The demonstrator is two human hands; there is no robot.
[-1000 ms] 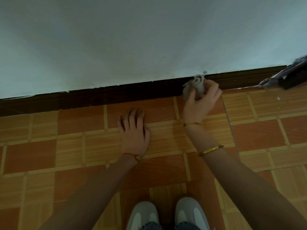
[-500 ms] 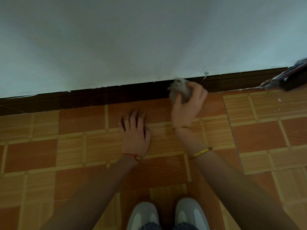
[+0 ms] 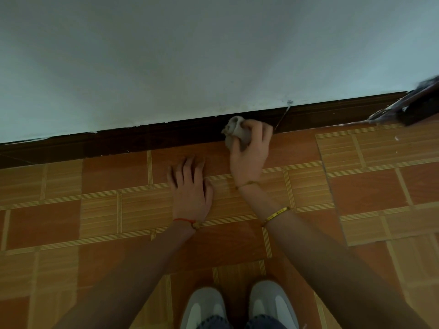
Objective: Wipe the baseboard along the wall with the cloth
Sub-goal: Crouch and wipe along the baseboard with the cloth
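At baseboard (image 3: 166, 138): right hand (image 3: 249, 153) fingers gripped cloth (image 3: 236, 131).
Cloth: soft, light; best held bunched.
Left hand (image 3: 190, 186): flat, empty.

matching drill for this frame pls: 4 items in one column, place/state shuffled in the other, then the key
Column 1
1. crumpled grey cloth
2. left hand
3. dark brown wooden baseboard
4. pair of grey and white shoes

Column 2
A. runs along the foot of the pale wall
B. flat, palm down, on the orange tiled floor
C. at the bottom edge of the view, toes toward the wall
D. bunched in the right hand, against the baseboard

Pairs: 1-D, 2-B, 3-A, 4-C
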